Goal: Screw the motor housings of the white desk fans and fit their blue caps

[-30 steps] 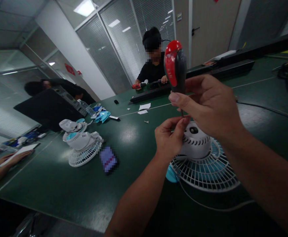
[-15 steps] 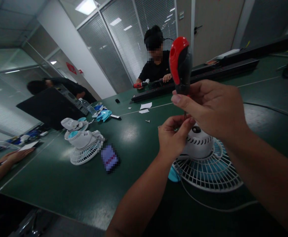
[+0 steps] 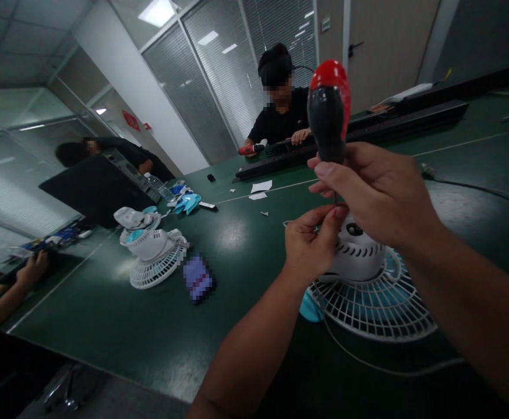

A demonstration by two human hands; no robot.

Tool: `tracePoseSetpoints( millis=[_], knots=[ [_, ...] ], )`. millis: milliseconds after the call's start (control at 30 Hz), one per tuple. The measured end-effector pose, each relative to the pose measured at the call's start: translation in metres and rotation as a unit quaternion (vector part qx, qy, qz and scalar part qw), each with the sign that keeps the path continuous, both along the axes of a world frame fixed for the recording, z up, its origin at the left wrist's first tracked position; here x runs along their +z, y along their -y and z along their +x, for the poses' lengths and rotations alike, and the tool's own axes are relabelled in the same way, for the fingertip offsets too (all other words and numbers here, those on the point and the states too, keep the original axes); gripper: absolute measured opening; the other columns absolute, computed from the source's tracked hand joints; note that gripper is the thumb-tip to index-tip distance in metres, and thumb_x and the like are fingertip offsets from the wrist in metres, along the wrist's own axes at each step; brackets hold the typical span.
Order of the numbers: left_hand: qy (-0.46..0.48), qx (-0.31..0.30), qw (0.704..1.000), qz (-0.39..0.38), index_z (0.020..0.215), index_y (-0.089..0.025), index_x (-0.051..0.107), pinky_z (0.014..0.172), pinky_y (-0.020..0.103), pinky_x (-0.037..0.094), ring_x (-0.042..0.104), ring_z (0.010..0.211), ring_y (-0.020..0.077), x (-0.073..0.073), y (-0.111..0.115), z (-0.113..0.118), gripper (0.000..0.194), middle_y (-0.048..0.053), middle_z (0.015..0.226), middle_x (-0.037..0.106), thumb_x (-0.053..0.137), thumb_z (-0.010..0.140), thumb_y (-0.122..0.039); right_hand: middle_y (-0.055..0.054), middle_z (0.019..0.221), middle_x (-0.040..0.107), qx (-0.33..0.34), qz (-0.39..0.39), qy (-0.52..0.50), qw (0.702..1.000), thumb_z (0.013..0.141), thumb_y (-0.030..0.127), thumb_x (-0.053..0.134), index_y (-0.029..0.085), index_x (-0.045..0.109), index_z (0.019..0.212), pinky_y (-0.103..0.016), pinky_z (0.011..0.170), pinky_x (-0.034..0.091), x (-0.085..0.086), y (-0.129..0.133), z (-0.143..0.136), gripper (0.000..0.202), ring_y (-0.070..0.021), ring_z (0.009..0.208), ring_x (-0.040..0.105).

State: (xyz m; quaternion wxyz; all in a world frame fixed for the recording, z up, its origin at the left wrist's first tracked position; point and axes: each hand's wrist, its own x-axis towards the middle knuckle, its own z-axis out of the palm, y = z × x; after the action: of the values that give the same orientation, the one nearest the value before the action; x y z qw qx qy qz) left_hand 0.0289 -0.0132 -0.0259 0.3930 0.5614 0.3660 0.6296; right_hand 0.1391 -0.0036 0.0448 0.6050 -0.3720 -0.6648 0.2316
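Note:
My right hand [image 3: 381,192] grips a red and black screwdriver [image 3: 328,116] at the lower end of its handle, with the shaft pointing down. Below it, my left hand [image 3: 311,238] is closed in a pinch at the screwdriver's tip; whatever lies between its fingertips is hidden. Both hands are over a white fan [image 3: 359,262], which rests grille-down on the table with its motor housing up. Light blue blades show through the grille, and a white cord runs from it along the table.
A second white fan [image 3: 156,256] lies to the left, beside a blurred purple item [image 3: 197,278]. Paper scraps [image 3: 261,187], blue parts [image 3: 187,203] and a bottle [image 3: 161,187] are farther back. A co-worker [image 3: 280,105] sits opposite near long black bars [image 3: 412,125]. Another person's hands [image 3: 34,267] are at left.
The screwdriver handle has turned, so its black side now faces me. My hands stay over the fan. The hands at far left have shifted and now hold something dark.

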Motion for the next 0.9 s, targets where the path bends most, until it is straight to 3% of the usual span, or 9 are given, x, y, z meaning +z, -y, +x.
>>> tracePoseSetpoints(
  millis=[67,233,367,533,633,767,900],
  knots=[
    [0.015,0.008,1.0,-0.008,0.085,-0.022,0.082,0.065,0.026,0.051,0.063,0.064,0.0116,0.0,0.0,0.001,0.02,0.001,0.073,0.078,0.079,0.082,-0.041,-0.004,0.093,0.077,-0.018,-0.011,-0.021,1.0,0.087,0.049,0.07,0.02,0.074,0.107,-0.028,0.053,0.051,0.001,0.0,-0.001,0.035,-0.0142,0.063,0.068],
    [0.061,0.004,0.998,-0.031,0.078,-0.021,0.081,0.073,0.026,0.058,0.071,0.069,0.0112,0.005,0.001,0.004,0.004,0.002,0.08,0.081,0.083,0.079,-0.025,-0.01,0.11,0.077,-0.037,0.01,-0.081,0.996,0.074,0.043,0.086,0.017,0.072,0.108,-0.031,0.065,0.059,0.002,-0.002,-0.003,0.045,-0.0187,0.084,0.074],
    [0.077,0.001,0.996,-0.034,0.07,-0.02,0.076,0.079,0.03,0.061,0.074,0.072,0.0129,0.008,0.003,0.005,0.011,0.002,0.078,0.081,0.086,0.075,-0.022,-0.009,0.106,0.078,-0.068,-0.018,-0.059,0.996,0.066,0.051,0.09,0.019,0.072,0.098,-0.036,0.064,0.057,0.002,0.0,-0.002,0.048,-0.0202,0.074,0.072],
    [0.084,-0.014,0.996,-0.039,0.068,-0.018,0.071,0.077,0.029,0.06,0.072,0.071,0.0124,0.007,0.001,0.005,0.02,0.003,0.079,0.079,0.089,0.074,-0.026,-0.004,0.092,0.078,-0.091,0.007,0.006,0.996,0.081,0.053,0.079,0.023,0.077,0.099,-0.038,0.066,0.052,0.002,0.004,-0.001,0.035,-0.0199,0.071,0.07],
    [0.086,-0.029,0.996,-0.019,0.079,-0.018,0.075,0.075,0.027,0.057,0.069,0.07,0.0113,0.002,0.001,0.005,0.026,0.004,0.082,0.08,0.089,0.075,-0.04,-0.004,0.083,0.076,-0.061,0.005,0.047,0.997,0.089,0.056,0.069,0.024,0.077,0.101,-0.035,0.063,0.049,0.002,0.004,0.001,0.036,-0.0202,0.072,0.07],
    [0.01,-0.021,0.999,0.031,0.097,-0.02,0.078,0.073,0.028,0.055,0.069,0.075,0.0141,-0.003,0.002,0.004,0.041,0.006,0.088,0.08,0.068,0.09,-0.059,-0.006,0.087,0.076,-0.014,-0.017,0.036,0.999,0.094,0.059,0.059,0.022,0.076,0.102,-0.034,0.06,0.048,0.001,0.001,0.001,0.042,-0.0206,0.074,0.07],
    [-0.045,-0.012,0.997,0.061,0.101,-0.02,0.077,0.074,0.03,0.054,0.069,0.077,0.0156,-0.007,0.0,0.003,0.047,0.007,0.09,0.079,0.058,0.096,-0.062,-0.005,0.085,0.075,0.007,-0.037,0.004,0.999,0.096,0.057,0.058,0.022,0.075,0.102,-0.032,0.06,0.048,-0.001,-0.002,0.0,0.039,-0.0198,0.076,0.072]
  ],
)
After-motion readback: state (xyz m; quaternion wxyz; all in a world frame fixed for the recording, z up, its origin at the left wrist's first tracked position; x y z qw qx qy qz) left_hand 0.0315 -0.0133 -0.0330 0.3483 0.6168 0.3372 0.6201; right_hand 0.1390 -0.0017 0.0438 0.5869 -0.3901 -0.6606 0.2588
